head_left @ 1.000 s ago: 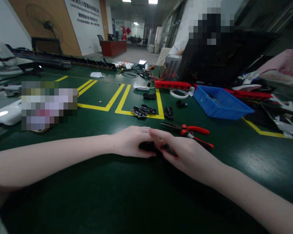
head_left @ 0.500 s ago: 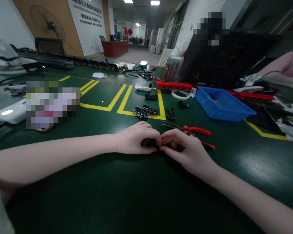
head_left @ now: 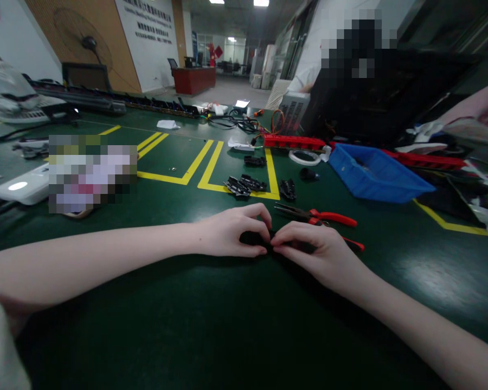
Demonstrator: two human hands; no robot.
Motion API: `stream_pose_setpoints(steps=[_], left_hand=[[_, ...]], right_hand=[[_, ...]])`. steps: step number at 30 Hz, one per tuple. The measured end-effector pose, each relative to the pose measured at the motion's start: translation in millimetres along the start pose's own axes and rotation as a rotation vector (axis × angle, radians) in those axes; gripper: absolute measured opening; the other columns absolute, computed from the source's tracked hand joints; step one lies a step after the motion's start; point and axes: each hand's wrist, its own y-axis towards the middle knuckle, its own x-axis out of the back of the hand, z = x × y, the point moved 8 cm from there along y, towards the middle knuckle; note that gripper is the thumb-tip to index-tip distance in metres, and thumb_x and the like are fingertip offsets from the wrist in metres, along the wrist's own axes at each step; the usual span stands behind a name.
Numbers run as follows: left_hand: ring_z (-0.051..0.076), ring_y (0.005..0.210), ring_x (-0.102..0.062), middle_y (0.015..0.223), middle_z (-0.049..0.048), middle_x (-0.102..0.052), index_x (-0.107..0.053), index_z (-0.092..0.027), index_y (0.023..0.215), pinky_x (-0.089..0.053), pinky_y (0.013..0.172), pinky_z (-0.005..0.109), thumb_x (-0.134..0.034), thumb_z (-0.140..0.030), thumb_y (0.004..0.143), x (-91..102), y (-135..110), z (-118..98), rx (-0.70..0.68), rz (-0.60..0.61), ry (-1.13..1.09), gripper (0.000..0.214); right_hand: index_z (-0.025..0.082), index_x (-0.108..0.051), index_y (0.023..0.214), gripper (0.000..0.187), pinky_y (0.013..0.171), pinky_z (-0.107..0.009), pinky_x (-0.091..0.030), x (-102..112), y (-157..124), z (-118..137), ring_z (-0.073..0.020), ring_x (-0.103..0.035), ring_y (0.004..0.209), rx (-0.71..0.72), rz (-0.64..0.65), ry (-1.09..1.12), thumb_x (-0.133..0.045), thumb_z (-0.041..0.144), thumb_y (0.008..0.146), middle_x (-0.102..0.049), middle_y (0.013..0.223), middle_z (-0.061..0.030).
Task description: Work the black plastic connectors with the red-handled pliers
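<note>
Both my hands meet at the middle of the dark green table (head_left: 187, 325). My left hand (head_left: 228, 233) is curled, thumb and fingers pinching a small black part (head_left: 252, 237) that rests on the table. My right hand (head_left: 317, 252) comes in from the right and its fingertips pinch the same part's other end. Most of the part is hidden under my fingers. Red-handled pliers (head_left: 321, 218) lie just behind my right hand.
Several small black parts (head_left: 244, 185) lie beyond my hands by yellow floor-tape lines. A blue bin (head_left: 374, 173), a white tape ring (head_left: 305, 157) and a red strip (head_left: 293, 142) sit at the back right. A white device (head_left: 20, 187) lies left. Other people stand at the right.
My right hand's fingers have curled from lying flat over the part into a pinch on it. My left thumb and fingers opened slightly around the part. The camera shifted a little.
</note>
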Motion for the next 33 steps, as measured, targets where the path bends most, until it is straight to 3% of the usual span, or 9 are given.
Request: stream_pose_setpoints(steps=[5, 10, 19, 26, 33], left_hand=[[0.02, 0.107, -0.059, 0.115, 0.0096, -0.055, -0.069, -0.015, 0.102, -0.049, 0.094, 0.033, -0.068, -0.02, 0.087, 1.2, 0.7, 0.0, -0.004, 0.015, -0.026, 0.015], [0.02, 0.105, -0.059, 0.113, 0.0095, -0.056, -0.07, -0.015, 0.099, -0.05, 0.093, 0.033, -0.069, -0.02, 0.087, 2.6, 1.0, 0.9, -0.001, 0.0, -0.037, 0.013], [0.02, 0.103, -0.06, 0.11, 0.0101, -0.058, -0.069, -0.012, 0.102, -0.051, 0.091, 0.032, -0.073, -0.021, 0.084, 3.9, 2.1, 2.9, 0.001, -0.026, -0.05, 0.02], [0.021, 0.103, -0.06, 0.108, 0.0098, -0.059, -0.072, -0.014, 0.097, -0.05, 0.092, 0.034, -0.073, -0.02, 0.084, 4.0, 3.2, 2.2, -0.022, -0.036, -0.067, 0.014], [0.02, 0.104, -0.06, 0.109, 0.0094, -0.059, -0.073, -0.015, 0.097, -0.049, 0.093, 0.034, -0.072, -0.02, 0.085, 3.4, 2.8, 3.2, -0.023, -0.029, -0.081, 0.013]], right_hand=[[0.022, -0.071, 0.087, 0.013, 0.062, -0.028, -0.048, 10.0, -0.1, 4.7, -0.0145, -0.06, 0.071, 0.072, -0.068, -0.171, -0.059, 0.026, 0.089, -0.067, 0.093, -0.0052], [0.021, -0.07, 0.089, 0.014, 0.069, -0.029, -0.052, 11.7, -0.5, 5.9, -0.0158, -0.065, 0.078, 0.152, -0.064, -0.222, -0.057, 0.022, 0.089, -0.069, 0.088, -0.0042], [0.022, -0.07, 0.092, 0.012, 0.071, -0.03, -0.052, 18.4, -0.9, 9.2, -0.0167, -0.066, 0.079, 0.082, -0.125, -0.16, -0.058, 0.022, 0.089, -0.071, 0.086, -0.0019], [0.021, -0.067, 0.086, 0.012, 0.071, -0.03, -0.051, 4.0, 0.9, 7.1, -0.0166, -0.062, 0.085, 0.115, -0.09, -0.164, -0.056, 0.022, 0.091, -0.063, 0.099, -0.0056], [0.021, -0.062, 0.087, 0.013, 0.075, -0.031, -0.05, 3.4, 0.5, 6.3, -0.0175, -0.06, 0.089, 0.116, -0.05, -0.2, -0.051, 0.022, 0.094, -0.06, 0.1, -0.006]])
